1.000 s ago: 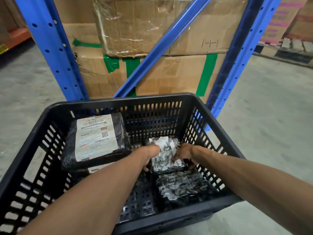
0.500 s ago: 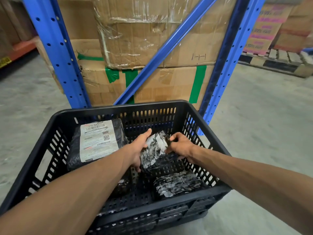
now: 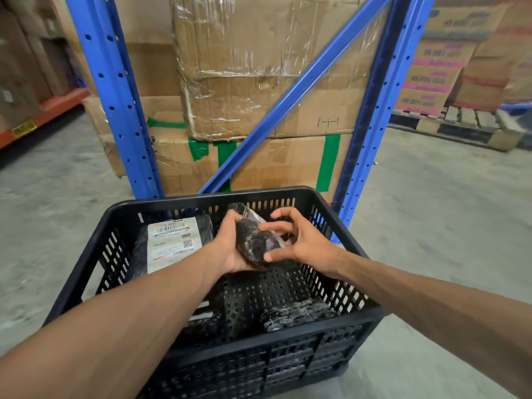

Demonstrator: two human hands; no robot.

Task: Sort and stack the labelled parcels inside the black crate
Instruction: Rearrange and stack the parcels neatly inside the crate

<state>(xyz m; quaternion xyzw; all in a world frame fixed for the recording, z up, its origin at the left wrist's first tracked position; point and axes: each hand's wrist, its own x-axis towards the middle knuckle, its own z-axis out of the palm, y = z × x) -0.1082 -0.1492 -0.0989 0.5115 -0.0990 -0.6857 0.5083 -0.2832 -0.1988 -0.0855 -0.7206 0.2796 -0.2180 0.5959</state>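
Note:
A black slatted crate (image 3: pixel 359 321) stands on the concrete floor in front of me. Above its middle, my left hand (image 3: pixel 227 249) cradles a small dark parcel in clear wrap (image 3: pixel 254 243) from the left and below. My right hand (image 3: pixel 302 240) is at the parcel's right side with fingers spread, its fingertips touching the wrap. A large black parcel with a white shipping label (image 3: pixel 172 240) lies in the crate's back left. Another small wrapped parcel (image 3: pixel 293 315) rests at the front right of the crate floor.
A blue steel rack (image 3: pixel 115 96) with a diagonal brace stands right behind the crate, holding big taped cardboard boxes (image 3: pixel 259 82). More boxes sit on a pallet (image 3: pixel 460 128) at the far right. An orange shelf beam (image 3: pixel 43 113) runs along the left.
The small wrapped parcel has come up from the crate floor to above the crate's middle, turned in my left hand. My right hand's fingers have opened out against it.

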